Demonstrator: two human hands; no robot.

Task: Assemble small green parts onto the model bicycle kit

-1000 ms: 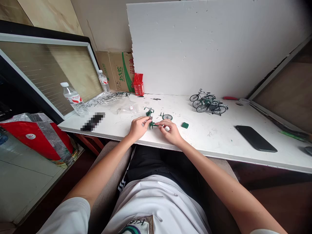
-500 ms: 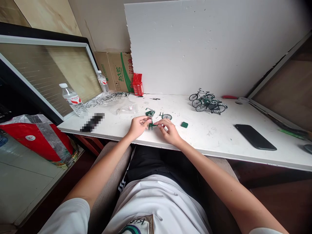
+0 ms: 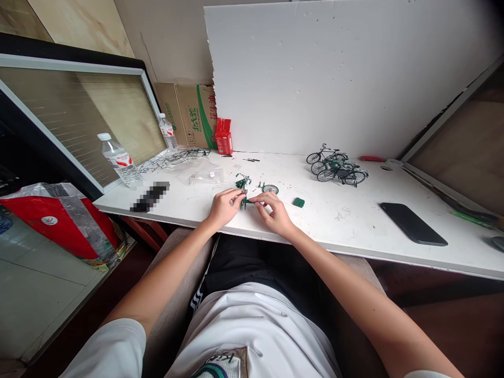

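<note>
My left hand (image 3: 224, 208) is closed, thumb and fingers pinching a partly built green model bicycle (image 3: 243, 182) low over the table. From the other side my right hand (image 3: 274, 213) pinches a green part (image 3: 251, 201) of the same model between thumb and forefinger. The fingers cover much of the model's middle. Just beyond my right fingers lies a small spoked wheel (image 3: 270, 189) with a thin green piece beside it. A small dark green block (image 3: 298, 202) rests to the right of that hand.
Finished model bicycles (image 3: 336, 167) stand at the back right, and a black phone (image 3: 413, 224) lies nearer. Dark sprue frames (image 3: 185, 156) and clear plastic bags (image 3: 205, 176) lie back left. Water bottles (image 3: 118, 160), a red box (image 3: 224, 137) and a carton (image 3: 189, 113) stand there too.
The left fingers have shifted slightly on the model. My right hand keeps its pinch in nearly the same place, and the view has moved a little.
</note>
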